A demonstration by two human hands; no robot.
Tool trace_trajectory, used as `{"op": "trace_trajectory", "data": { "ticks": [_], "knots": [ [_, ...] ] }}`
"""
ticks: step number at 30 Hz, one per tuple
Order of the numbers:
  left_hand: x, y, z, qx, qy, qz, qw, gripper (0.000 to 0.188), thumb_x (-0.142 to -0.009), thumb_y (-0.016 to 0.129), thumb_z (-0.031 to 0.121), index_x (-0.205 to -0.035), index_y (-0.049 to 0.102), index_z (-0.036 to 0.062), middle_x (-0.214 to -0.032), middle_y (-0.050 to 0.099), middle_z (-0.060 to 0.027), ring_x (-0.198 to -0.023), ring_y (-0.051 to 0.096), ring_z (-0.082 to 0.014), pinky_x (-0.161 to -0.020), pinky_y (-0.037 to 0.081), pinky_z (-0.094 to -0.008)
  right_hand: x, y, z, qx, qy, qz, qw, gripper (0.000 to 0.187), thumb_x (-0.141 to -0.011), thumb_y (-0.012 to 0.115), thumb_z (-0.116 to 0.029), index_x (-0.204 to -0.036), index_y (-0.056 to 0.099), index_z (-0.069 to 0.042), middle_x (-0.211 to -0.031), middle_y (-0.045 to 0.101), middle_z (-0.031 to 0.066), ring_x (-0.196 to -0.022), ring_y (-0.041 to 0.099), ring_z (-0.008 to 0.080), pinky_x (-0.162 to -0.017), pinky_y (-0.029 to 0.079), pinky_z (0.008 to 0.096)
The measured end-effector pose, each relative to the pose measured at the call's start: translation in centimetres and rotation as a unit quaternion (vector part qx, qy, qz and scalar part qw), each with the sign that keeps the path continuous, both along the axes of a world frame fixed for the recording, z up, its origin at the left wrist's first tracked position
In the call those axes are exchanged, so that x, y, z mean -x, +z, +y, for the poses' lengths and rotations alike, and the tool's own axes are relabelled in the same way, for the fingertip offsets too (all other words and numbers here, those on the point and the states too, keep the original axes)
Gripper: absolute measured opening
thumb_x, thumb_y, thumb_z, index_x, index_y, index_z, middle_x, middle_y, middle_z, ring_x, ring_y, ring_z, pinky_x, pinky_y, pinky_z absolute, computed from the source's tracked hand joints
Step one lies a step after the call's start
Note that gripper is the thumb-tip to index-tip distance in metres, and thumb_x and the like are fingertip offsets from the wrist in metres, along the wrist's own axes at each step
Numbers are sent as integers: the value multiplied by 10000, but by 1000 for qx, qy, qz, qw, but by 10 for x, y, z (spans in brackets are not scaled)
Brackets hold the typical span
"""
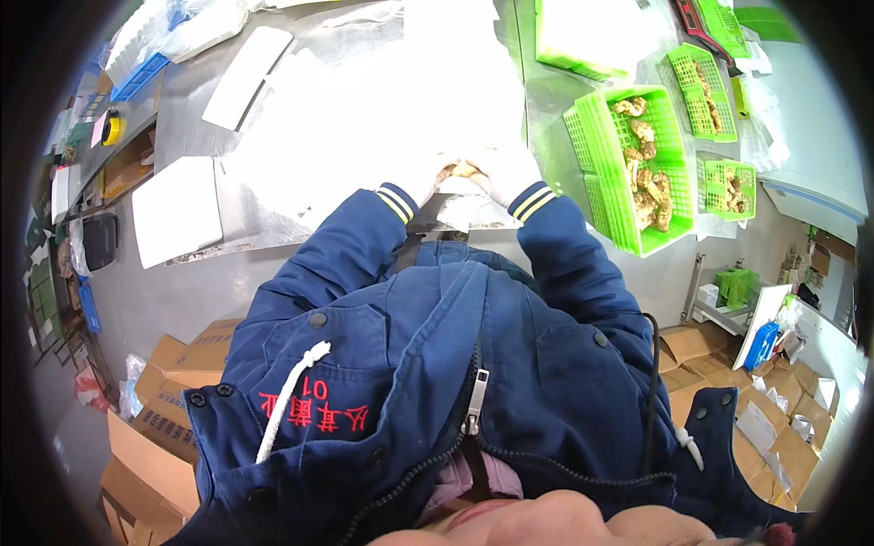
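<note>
My left hand point(421, 178) and my right hand point(503, 176) meet over the near edge of the metal table, in front of my body. Both look pale and are almost washed out by strong glare. Between them shows a brownish mushroom point(462, 170), with the fingers of both hands closed around its sides. Finger detail is lost in the brightness. To the right of my right hand, a stack of green plastic baskets point(596, 173) holds several brown-and-white mushrooms point(648, 187) in its top basket.
White boards point(178, 211) lie on the metal table point(300, 196) at the left. Smaller green baskets point(701, 96) with mushrooms stand farther right, near a red-edged device point(696, 27). Cardboard boxes point(150, 446) stand on the floor at left, with flattened cardboard point(769, 428) at right.
</note>
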State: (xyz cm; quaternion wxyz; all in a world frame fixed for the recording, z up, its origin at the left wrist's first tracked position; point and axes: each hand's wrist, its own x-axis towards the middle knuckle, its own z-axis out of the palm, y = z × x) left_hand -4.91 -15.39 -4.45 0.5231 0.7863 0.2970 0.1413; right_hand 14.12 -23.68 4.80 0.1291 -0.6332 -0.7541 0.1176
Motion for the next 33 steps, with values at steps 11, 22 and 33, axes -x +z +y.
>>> {"op": "trace_trajectory", "data": {
  "ticks": [11,22,33],
  "knots": [
    [44,61,10,263,138,-94,950,488,-956,595,197,-1399,468,37,-1278,588,-121,-1066,597,-183,-925,493,-281,20,42,12,151,-185,492,837,432,-901,679,-193,-1260,569,20,-1106,655,132,-1029,626,196,-886,499,304],
    [57,89,28,16,68,145,987,497,-890,682,271,-1285,568,-8,-1215,632,-182,-1068,607,-265,-946,496,-345,46,53,23,210,-55,224,950,517,-900,659,-279,-1373,536,-110,-1122,657,145,-1001,632,285,-874,498,364],
    [84,52,19,50,81,5,995,252,-958,537,23,-1191,627,-6,-1297,569,-139,-1210,532,-244,-1035,435,-335,63,-36,28,208,-93,294,928,370,-892,635,-171,-1247,613,-66,-1091,665,174,-1012,626,317,-920,479,366]
  ]
}}
